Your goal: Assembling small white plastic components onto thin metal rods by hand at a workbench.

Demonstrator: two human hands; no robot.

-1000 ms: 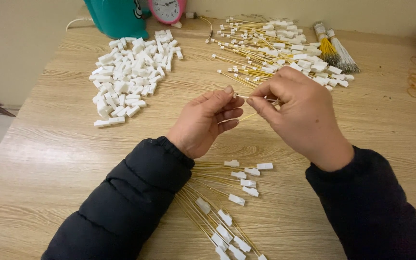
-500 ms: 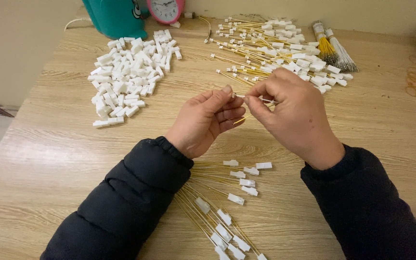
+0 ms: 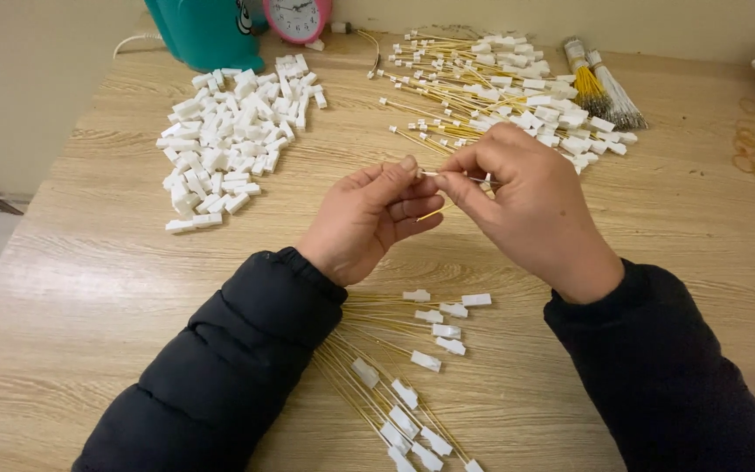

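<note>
My left hand (image 3: 367, 218) and my right hand (image 3: 526, 205) meet above the middle of the wooden table (image 3: 89, 288). Their fingertips pinch a thin yellow wire (image 3: 434, 210) and a small white connector piece between them; the connector is mostly hidden by the fingers. Both arms wear black padded sleeves. Below my hands lies a fan of yellow wires with white connectors (image 3: 404, 376) fitted on their ends.
A heap of loose white connector housings (image 3: 229, 135) lies at the left rear. A pile of yellow wires with small white ends (image 3: 491, 83) lies at the rear, beside two bundled wire bunches (image 3: 600, 87). A teal container (image 3: 207, 31), a pink clock (image 3: 297, 16) and rubber bands (image 3: 753, 149) sit along the back.
Both hands stay together at the same spot, with only slight shifts of the fingers around the wire. Nothing on the table has moved.
</note>
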